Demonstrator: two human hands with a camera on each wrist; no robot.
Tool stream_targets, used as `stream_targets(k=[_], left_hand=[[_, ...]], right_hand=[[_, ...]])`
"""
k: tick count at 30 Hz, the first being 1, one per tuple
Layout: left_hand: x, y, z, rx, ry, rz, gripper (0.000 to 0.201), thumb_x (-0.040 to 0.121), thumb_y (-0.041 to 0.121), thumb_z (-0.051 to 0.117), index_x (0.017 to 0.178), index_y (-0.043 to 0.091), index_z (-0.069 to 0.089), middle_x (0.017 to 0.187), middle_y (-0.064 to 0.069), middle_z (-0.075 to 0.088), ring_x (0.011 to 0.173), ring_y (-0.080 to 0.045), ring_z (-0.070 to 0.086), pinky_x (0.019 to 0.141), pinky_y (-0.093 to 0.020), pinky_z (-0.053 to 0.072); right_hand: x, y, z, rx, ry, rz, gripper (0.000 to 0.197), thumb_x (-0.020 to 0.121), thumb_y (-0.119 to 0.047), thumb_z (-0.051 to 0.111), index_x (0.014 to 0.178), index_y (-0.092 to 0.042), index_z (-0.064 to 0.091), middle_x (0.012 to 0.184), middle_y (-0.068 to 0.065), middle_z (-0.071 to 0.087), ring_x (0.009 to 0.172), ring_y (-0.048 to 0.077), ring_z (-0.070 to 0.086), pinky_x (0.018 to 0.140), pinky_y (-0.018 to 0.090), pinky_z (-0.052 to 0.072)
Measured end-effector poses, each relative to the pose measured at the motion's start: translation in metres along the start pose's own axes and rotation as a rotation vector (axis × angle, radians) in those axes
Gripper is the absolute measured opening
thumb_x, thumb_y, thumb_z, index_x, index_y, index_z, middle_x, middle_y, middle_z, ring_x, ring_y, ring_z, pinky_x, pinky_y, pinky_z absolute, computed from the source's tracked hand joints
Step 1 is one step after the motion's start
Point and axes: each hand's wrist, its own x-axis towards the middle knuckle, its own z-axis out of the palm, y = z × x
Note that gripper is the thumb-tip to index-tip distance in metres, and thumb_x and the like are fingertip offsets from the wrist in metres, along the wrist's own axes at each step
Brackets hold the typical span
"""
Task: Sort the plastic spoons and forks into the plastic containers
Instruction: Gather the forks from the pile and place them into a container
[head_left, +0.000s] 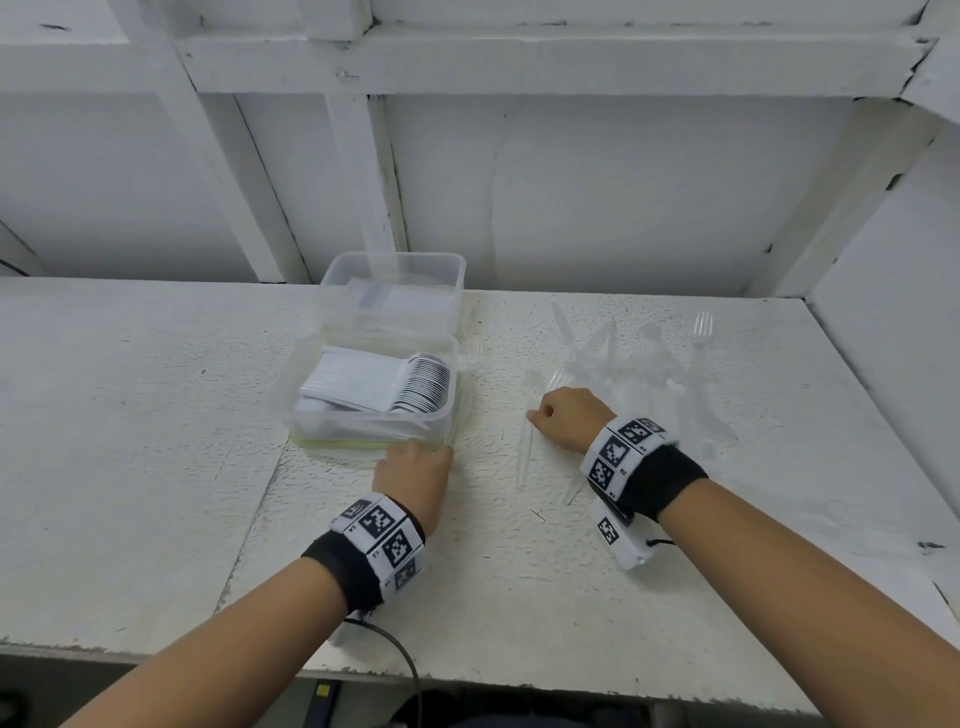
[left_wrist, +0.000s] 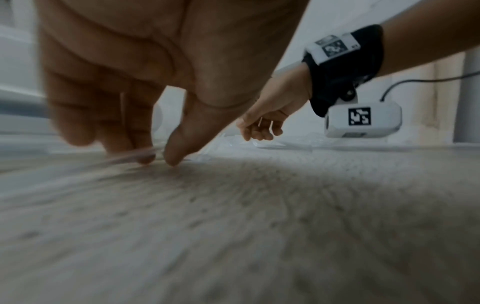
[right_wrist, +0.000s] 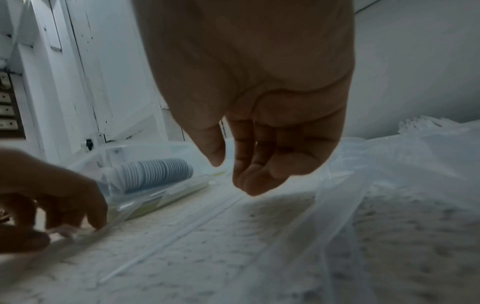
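Left hand: the left hand (head_left: 414, 475) is down on the white table (head_left: 130, 415), just beside the near container (head_left: 363, 421). Its thumb and fingertip (left_wrist: 145, 158) pinch the end of a clear piece of cutlery (head_left: 460, 410) that lies along the container's right side. I think it pinches because the piece is thin and flat on the table.

Right hand: the right hand (head_left: 563, 415) hangs low near the pile, fingers loosely curled. It holds nothing.

Spoons: a tidy row of white spoons (head_left: 415, 382) sits in the near container. Lined up this way, more can fit.

Far container: the far container (head_left: 392, 291) is behind the near one. I cannot tell what is in it.

Pile: the clear cutlery pile (head_left: 639, 358) lies on the table to the right, still unsorted. Two loose clear pieces (head_left: 527, 441) lie between the hands.

Head view: it shows both containers and the whole pile.

Left wrist view: it shows the pinch up close, though blurry.

Right wrist view: it shows the right hand's empty fingers (right_wrist: 259, 181) and fork tips (right_wrist: 415, 123) on top of the pile.
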Motion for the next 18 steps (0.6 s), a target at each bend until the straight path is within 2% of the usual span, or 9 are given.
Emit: stream_targets(k=[2,4,8,10,11,13,14,16,18], left_hand=[[0.000,-0.004,-0.004,-0.027,-0.016,0.009,0.042,0.088,-0.003,0.040,0.127,0.014,0.042,0.115,-0.011,0.054,0.105,-0.029,0.054,0.083,-0.035,0.045],[0.003,-0.005,-0.008,-0.071,-0.032,0.037,0.038,0.088,-0.004,0.041,0.123,0.009,0.041,0.113,-0.012,0.056,0.101,-0.028,0.056,0.079,-0.033,0.045],[0.010,-0.002,-0.020,-0.323,-0.011,0.039,0.025,0.095,0.009,0.042,0.117,0.003,0.052,0.117,-0.012,0.057,0.106,-0.026,0.055,0.083,-0.027,0.041],[0.012,0.001,-0.026,-0.502,0.001,0.062,0.020,0.097,0.017,0.043,0.109,0.007,0.055,0.106,-0.011,0.062,0.095,-0.024,0.060,0.075,-0.026,0.043],[0.013,0.003,-0.029,-0.602,-0.013,0.068,0.017,0.097,0.021,0.044,0.106,0.010,0.053,0.096,-0.009,0.064,0.084,-0.022,0.064,0.068,-0.027,0.046],[0.017,0.009,-0.033,-0.747,-0.046,0.073,0.014,0.097,0.027,0.043,0.102,0.014,0.047,0.079,-0.006,0.062,0.062,-0.017,0.061,0.054,-0.025,0.046],[0.020,0.012,-0.034,-0.766,-0.045,0.083,0.015,0.097,0.029,0.043,0.101,0.015,0.046,0.074,-0.004,0.060,0.057,-0.015,0.058,0.051,-0.024,0.045],[0.030,0.020,-0.036,-0.747,-0.001,0.079,0.018,0.097,0.030,0.043,0.098,0.013,0.049,0.073,-0.001,0.054,0.062,-0.015,0.052,0.055,-0.024,0.040],[0.043,0.029,-0.037,-0.701,0.056,0.027,0.025,0.097,0.028,0.043,0.080,0.010,0.049,0.072,0.001,0.048,0.066,-0.014,0.046,0.058,-0.025,0.033]], right_hand=[[0.002,-0.006,0.003,-0.056,-0.012,0.041,0.047,0.092,-0.047,0.047,0.060,-0.015,0.038,0.060,-0.001,0.043,0.058,0.015,0.045,0.051,0.024,0.033],[0.001,-0.011,0.007,-0.115,-0.043,0.051,0.047,0.088,-0.052,0.052,0.061,-0.016,0.038,0.061,-0.002,0.043,0.054,0.012,0.042,0.048,0.024,0.032],[-0.003,-0.016,0.009,-0.100,-0.063,0.100,0.037,0.088,-0.031,0.056,0.062,-0.014,0.036,0.062,0.000,0.043,0.054,0.012,0.041,0.046,0.022,0.032],[-0.006,-0.012,0.005,0.024,-0.067,0.154,0.035,0.087,-0.020,0.053,0.059,-0.011,0.035,0.059,0.001,0.043,0.051,0.012,0.039,0.045,0.021,0.031],[-0.008,-0.008,0.003,0.117,-0.067,0.181,0.033,0.086,-0.017,0.052,0.057,-0.009,0.038,0.059,0.004,0.049,0.050,0.013,0.042,0.045,0.021,0.033],[-0.013,0.001,-0.001,0.377,-0.083,0.228,0.026,0.086,-0.013,0.049,0.061,-0.005,0.046,0.065,0.012,0.061,0.052,0.018,0.052,0.051,0.024,0.043],[-0.019,0.005,-0.004,0.527,-0.094,0.255,0.023,0.087,-0.009,0.048,0.065,-0.003,0.047,0.067,0.015,0.061,0.053,0.021,0.055,0.051,0.026,0.048],[-0.031,0.014,-0.010,0.731,-0.087,0.282,0.025,0.091,-0.004,0.043,0.066,-0.005,0.044,0.067,0.016,0.055,0.053,0.022,0.054,0.043,0.024,0.048],[-0.038,0.024,-0.014,0.759,-0.027,0.253,0.031,0.091,-0.002,0.040,0.062,-0.011,0.037,0.067,0.013,0.050,0.049,0.017,0.044,0.036,0.019,0.036]])
